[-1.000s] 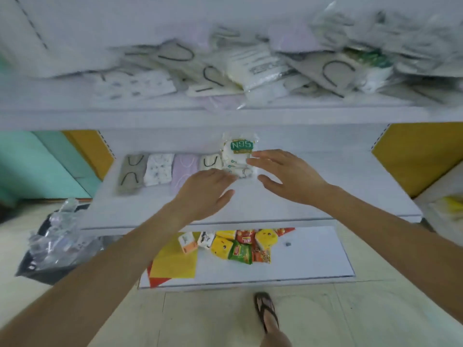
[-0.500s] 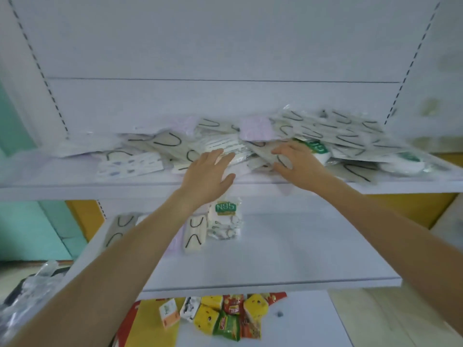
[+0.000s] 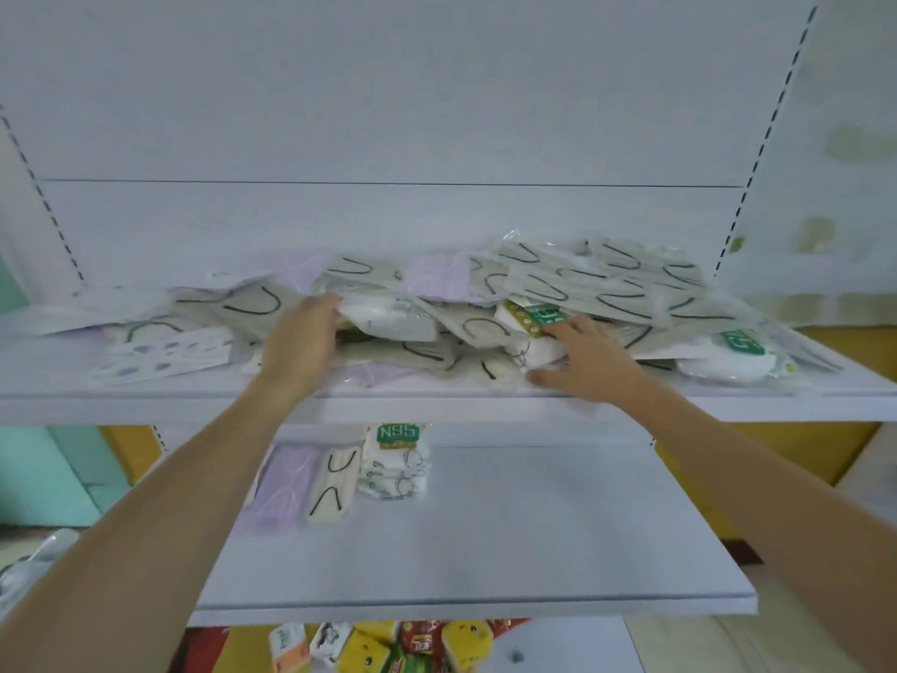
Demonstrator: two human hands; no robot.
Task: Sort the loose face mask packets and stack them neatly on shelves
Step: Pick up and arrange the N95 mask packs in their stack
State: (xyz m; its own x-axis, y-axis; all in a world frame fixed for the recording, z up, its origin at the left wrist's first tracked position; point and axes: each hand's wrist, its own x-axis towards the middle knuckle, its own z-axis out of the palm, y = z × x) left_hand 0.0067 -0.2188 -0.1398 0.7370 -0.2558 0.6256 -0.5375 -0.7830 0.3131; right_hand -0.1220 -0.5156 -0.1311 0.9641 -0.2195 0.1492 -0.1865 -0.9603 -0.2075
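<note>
White perforated metal shelving (image 3: 388, 114) is filling most of the view, with a teal wall (image 3: 58, 473) showing at the left and a yellow panel (image 3: 757, 449) at the right. Its white upper shelf (image 3: 437, 405) is carrying a wide, untidy heap of loose face mask packets (image 3: 606, 289), mostly beige ones with black ear loops, with lilac and white ones mixed in, overlapping at all angles. The white lower shelf (image 3: 534, 551) is holding a short, tidy row at its back left: a lilac mask packet (image 3: 284, 488), a beige mask packet with black loops (image 3: 335, 488) just beside it, and a white N95 packet with a green label (image 3: 395, 461) at the right end. Colourful yellow and red snack packets (image 3: 388, 646) are lying on the bottom level.

Both bare arms are reaching up into the heap. The right hand (image 3: 587, 357) is lying flat with fingers spread and straight on a white, green-labelled packet (image 3: 529, 323) in the middle of the pile, its thumb pointing along the shelf front. The left hand (image 3: 303, 342) is bending its fingers against the left edge of a clear-wrapped white packet (image 3: 388, 318); its fingertips are hiding behind the hand, so whether it is gripping that packet cannot be told.
</note>
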